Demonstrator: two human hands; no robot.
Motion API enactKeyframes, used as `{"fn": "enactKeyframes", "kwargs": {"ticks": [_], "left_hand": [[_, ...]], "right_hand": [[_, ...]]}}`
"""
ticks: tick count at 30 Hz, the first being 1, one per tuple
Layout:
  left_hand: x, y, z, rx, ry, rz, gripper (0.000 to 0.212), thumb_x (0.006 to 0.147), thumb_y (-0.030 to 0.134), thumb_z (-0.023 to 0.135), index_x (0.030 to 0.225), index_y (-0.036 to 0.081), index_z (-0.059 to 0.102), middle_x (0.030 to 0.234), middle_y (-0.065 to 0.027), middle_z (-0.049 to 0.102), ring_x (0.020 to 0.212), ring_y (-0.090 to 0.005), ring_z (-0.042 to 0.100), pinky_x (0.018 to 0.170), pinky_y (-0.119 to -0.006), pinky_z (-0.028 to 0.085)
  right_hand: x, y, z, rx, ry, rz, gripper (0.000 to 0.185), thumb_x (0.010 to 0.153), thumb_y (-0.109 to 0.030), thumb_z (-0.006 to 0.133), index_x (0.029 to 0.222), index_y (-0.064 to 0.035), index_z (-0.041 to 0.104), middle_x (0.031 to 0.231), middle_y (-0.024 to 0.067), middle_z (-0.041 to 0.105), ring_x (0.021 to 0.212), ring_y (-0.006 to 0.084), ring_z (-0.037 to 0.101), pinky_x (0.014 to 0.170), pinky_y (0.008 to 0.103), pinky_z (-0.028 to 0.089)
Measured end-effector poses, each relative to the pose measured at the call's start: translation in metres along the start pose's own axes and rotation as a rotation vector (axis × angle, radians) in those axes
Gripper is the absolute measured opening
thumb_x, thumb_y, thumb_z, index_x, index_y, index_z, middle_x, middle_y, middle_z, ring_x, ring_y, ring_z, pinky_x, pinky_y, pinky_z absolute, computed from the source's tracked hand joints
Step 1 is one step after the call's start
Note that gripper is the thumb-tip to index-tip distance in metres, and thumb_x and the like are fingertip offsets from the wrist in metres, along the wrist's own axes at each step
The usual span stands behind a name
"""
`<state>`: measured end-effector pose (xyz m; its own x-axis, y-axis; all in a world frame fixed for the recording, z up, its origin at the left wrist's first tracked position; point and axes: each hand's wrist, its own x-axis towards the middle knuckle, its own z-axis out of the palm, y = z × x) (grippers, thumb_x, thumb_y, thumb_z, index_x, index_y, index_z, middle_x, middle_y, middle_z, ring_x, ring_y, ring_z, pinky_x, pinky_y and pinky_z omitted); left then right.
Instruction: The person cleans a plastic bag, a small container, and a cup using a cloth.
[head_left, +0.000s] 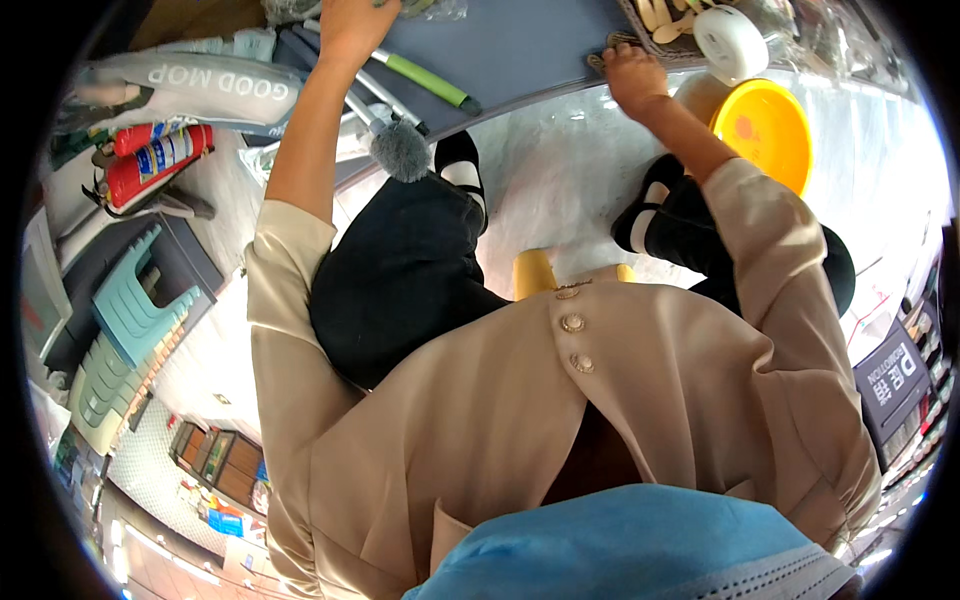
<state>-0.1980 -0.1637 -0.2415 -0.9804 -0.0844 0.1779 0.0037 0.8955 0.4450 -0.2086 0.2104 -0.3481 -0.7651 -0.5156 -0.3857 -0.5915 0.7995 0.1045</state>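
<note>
My left hand (360, 22) is at the top edge, partly cut off, beside clear plastic wrapping (435, 7); what it holds is hidden. Below it, poles lie on a dark grey surface (510, 37): one has a green grip (424, 79), and a grey fluffy duster head (401, 150) hangs past the edge. My right hand (636, 79) has its fingers curled on a brown woven piece (598, 63) at the surface's front edge. Close by stands a woven basket (637, 26) with light wooden utensils (673, 28), and to its right a round white container (731, 43).
On the floor at right stands a yellow basin (765, 135). At left are a bagged mop package (217, 90), red fire extinguishers (161, 161) and stacked plastic stools (135, 315). A yellow seat (534, 274) shows under me. Plastic-wrapped goods (832, 45) lie at the upper right.
</note>
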Motion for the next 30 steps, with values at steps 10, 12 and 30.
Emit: {"fn": "enactKeyframes", "kwargs": {"ticks": [10,12,30], "left_hand": [[0.008,0.125,-0.051,0.036,-0.051,0.189,0.078,0.074,0.016,0.072,0.142,0.0,0.036,0.14,-0.0277,0.04,0.131,-0.0408,0.038,0.111,-0.042,0.031],[0.011,0.151,-0.056,-0.02,-0.074,0.18,0.071,0.077,0.019,0.07,0.139,0.0,0.041,0.139,-0.0246,0.043,0.13,-0.038,0.042,0.11,-0.04,0.032],[0.0,0.336,0.055,-0.719,-0.568,-0.247,0.069,0.081,0.026,0.067,0.138,-0.005,0.044,0.13,-0.0186,0.056,0.121,-0.0242,0.052,0.101,-0.032,0.039]], "right_hand": [[-0.031,-0.005,-0.031,0.322,0.107,-0.083,0.031,0.089,-0.014,0.051,0.118,-0.0114,0.06,0.124,0.0115,0.059,0.116,0.0292,0.055,0.096,0.0465,0.043],[-0.039,0.032,-0.036,0.401,-0.021,-0.062,0.027,0.088,-0.017,0.051,0.109,-0.007,0.063,0.114,0.0172,0.063,0.107,0.0337,0.06,0.093,0.0428,0.047],[-0.097,0.228,-0.077,0.89,0.133,0.4,0.062,0.078,-0.045,0.06,0.114,0.0051,0.063,0.111,0.0281,0.064,0.105,0.0375,0.063,0.091,0.0405,0.049]]}}
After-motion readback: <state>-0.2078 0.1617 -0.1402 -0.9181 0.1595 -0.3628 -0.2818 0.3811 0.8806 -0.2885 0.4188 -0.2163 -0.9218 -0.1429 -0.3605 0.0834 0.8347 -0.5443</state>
